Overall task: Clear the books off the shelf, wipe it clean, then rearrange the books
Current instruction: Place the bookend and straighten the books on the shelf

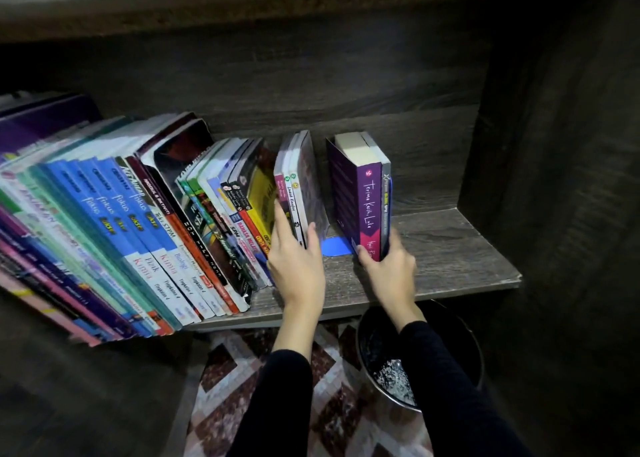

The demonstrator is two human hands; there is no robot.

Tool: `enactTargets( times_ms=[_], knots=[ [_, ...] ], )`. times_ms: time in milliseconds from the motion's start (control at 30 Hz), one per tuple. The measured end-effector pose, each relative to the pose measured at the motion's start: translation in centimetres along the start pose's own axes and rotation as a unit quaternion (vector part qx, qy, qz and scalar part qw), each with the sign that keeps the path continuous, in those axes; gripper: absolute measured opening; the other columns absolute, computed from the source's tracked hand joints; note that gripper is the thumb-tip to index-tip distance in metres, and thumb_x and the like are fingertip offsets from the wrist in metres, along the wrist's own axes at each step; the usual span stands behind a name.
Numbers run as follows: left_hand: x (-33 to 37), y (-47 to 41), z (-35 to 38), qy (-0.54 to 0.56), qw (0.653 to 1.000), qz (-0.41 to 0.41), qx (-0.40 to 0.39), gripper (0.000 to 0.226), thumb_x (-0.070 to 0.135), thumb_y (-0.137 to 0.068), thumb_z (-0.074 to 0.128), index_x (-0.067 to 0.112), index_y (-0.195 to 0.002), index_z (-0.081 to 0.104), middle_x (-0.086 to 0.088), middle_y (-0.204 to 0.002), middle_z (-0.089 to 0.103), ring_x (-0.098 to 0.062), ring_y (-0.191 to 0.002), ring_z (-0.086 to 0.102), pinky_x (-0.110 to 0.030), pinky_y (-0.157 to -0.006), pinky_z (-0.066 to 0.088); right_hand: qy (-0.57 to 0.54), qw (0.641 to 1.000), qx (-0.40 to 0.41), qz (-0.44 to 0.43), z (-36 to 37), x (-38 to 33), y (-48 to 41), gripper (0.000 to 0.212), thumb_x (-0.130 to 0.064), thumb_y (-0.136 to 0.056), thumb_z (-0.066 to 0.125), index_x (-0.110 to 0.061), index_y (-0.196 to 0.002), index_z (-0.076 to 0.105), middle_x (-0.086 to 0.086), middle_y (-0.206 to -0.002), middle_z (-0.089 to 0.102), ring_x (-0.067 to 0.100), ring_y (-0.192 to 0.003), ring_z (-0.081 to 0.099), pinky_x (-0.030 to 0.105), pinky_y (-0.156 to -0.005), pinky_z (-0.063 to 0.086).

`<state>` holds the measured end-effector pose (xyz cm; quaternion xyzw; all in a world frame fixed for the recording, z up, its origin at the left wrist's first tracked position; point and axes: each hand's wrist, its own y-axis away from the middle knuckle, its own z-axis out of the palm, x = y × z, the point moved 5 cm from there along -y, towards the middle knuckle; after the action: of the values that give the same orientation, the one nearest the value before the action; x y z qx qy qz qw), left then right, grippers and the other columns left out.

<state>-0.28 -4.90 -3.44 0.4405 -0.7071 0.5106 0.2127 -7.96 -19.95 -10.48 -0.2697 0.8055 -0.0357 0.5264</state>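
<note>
Dozens of colourful schoolbooks (pixel 114 221) lean along the left of the dark wood-grain shelf (pixel 450 252). Next, my left hand (pixel 298 266) pinches a few thin paperbacks (pixel 294 193) between finger and thumb. A flat blue piece (pixel 335 246) lies in the gap, then my right hand (pixel 391 269) grips the upright purple paperback (pixel 367 207) and slim grey book (pixel 385 210) together.

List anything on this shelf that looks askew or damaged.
The long row of books leans hard to the left instead of standing upright. One tall dark book in it has a bent, frayed cover. A blue piece lies flat on the shelf beside the purple book.
</note>
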Motion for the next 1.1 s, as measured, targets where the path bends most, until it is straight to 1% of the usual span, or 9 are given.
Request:
enactTargets(
  times_ms=[133, 300, 400, 533, 667, 800, 933, 1000, 1100],
  knots=[
    [0.1, -0.1, 0.6, -0.028, 0.999, -0.031, -0.005, 0.062, 0.031, -0.090, 0.063, 0.011, -0.143, 0.040, -0.021, -0.098, 0.068, -0.035, -0.086, 0.066, -0.041, -0.072, 0.056, 0.006, 1.000, -0.010, -0.009, -0.5, -0.2, -0.1, 0.062, -0.036, -0.086, 0.065, -0.012, -0.139, 0.045, 0.014, -0.111, 0.068, 0.033, -0.102, 0.061, 0.034, -0.084, 0.046],
    [0.5, -0.8, 1.2, -0.069, 0.995, -0.046, -0.060, 0.055, 0.033, -0.091, 0.060, 0.009, -0.138, 0.046, -0.017, -0.100, 0.069, -0.034, -0.090, 0.065, -0.040, -0.076, 0.051, 0.052, 0.997, -0.047, -0.016, -1.3, -0.2, -0.6, 0.052, -0.019, -0.096, 0.042, -0.016, -0.147, 0.033, 0.024, -0.096, 0.066, 0.039, -0.092, 0.060, 0.041, -0.080, 0.045],
    [1.3, -0.8, 1.3, -0.071, 0.994, -0.030, -0.078, 0.044, 0.026, -0.092, 0.060, 0.004, -0.130, 0.053, -0.018, -0.100, 0.070, -0.034, -0.088, 0.066, -0.039, -0.073, 0.053, 0.086, 0.994, -0.069, -0.026, -1.5, -0.9, -0.8, 0.057, -0.011, -0.097, 0.039, -0.018, -0.151, 0.021, 0.018, -0.082, 0.056, 0.035, -0.082, 0.054, 0.037, -0.072, 0.038],
    [1.9, -0.9, 1.5, -0.064, 0.994, -0.021, -0.088, 0.038, 0.026, -0.092, 0.060, 0.003, -0.122, 0.058, -0.018, -0.100, 0.070, -0.035, -0.089, 0.066, -0.038, -0.074, 0.050, 0.033, 0.999, -0.041, -0.010, -1.5, -0.9, -1.3, 0.054, -0.006, -0.091, 0.044, -0.017, -0.144, 0.040, 0.023, -0.092, 0.064, 0.036, -0.086, 0.057, 0.034, -0.070, 0.037],
    [2.0, -1.4, 1.5, -0.067, 0.993, -0.020, -0.092, 0.035, 0.027, -0.092, 0.059, 0.006, -0.120, 0.060, -0.017, -0.102, 0.070, -0.035, -0.094, 0.063, -0.038, -0.078, 0.046, -0.018, 1.000, -0.014, 0.014, -1.0, -0.7, -1.4, 0.047, -0.005, -0.087, 0.050, -0.016, -0.132, 0.057, 0.020, -0.083, 0.069, 0.032, -0.076, 0.060, 0.032, -0.068, 0.039],
    [1.6, -1.4, 1.2, -0.031, 0.996, -0.019, -0.077, 0.030, 0.025, -0.089, 0.061, 0.003, -0.110, 0.064, -0.016, -0.093, 0.071, -0.035, -0.086, 0.064, -0.033, -0.069, 0.043, -0.042, 0.999, -0.018, 0.000, 0.3, -1.6, -0.8, 0.045, -0.004, -0.085, 0.052, -0.013, -0.129, 0.060, 0.022, -0.083, 0.070, 0.028, -0.070, 0.060, 0.030, -0.069, 0.040],
    [0.8, -1.6, 0.4, -0.005, 0.998, -0.035, -0.055, 0.026, 0.024, -0.088, 0.063, 0.000, -0.098, 0.064, -0.018, -0.084, 0.068, -0.035, -0.076, 0.061, -0.029, -0.059, 0.031, -0.043, 0.999, -0.023, -0.022, 1.8, -2.3, -0.3, 0.048, -0.005, -0.083, 0.052, -0.017, -0.128, 0.061, 0.028, -0.077, 0.066, 0.031, -0.064, 0.054, 0.040, -0.071, 0.049],
    [0.6, -1.7, 0.1, -0.006, 0.998, -0.026, -0.053, 0.026, 0.025, -0.088, 0.064, 0.002, -0.101, 0.065, -0.017, -0.085, 0.069, -0.035, -0.077, 0.062, -0.028, -0.059, 0.031, -0.038, 0.999, -0.026, -0.028, 2.0, -2.3, -0.3, 0.049, -0.005, -0.083, 0.053, -0.017, -0.129, 0.060, 0.029, -0.078, 0.066, 0.033, -0.064, 0.055, 0.041, -0.071, 0.048],
    [0.5, -1.5, 0.3, -0.008, 0.998, 0.001, -0.067, 0.031, 0.029, -0.087, 0.064, 0.011, -0.112, 0.067, -0.013, -0.090, 0.072, -0.033, -0.078, 0.064, -0.031, -0.065, 0.041, -0.037, 0.998, -0.031, -0.039, 2.1, -2.2, -0.2, 0.049, -0.005, -0.083, 0.053, -0.017, -0.129, 0.060, 0.026, -0.084, 0.069, 0.034, -0.070, 0.062, 0.038, -0.071, 0.048]
  ],
)
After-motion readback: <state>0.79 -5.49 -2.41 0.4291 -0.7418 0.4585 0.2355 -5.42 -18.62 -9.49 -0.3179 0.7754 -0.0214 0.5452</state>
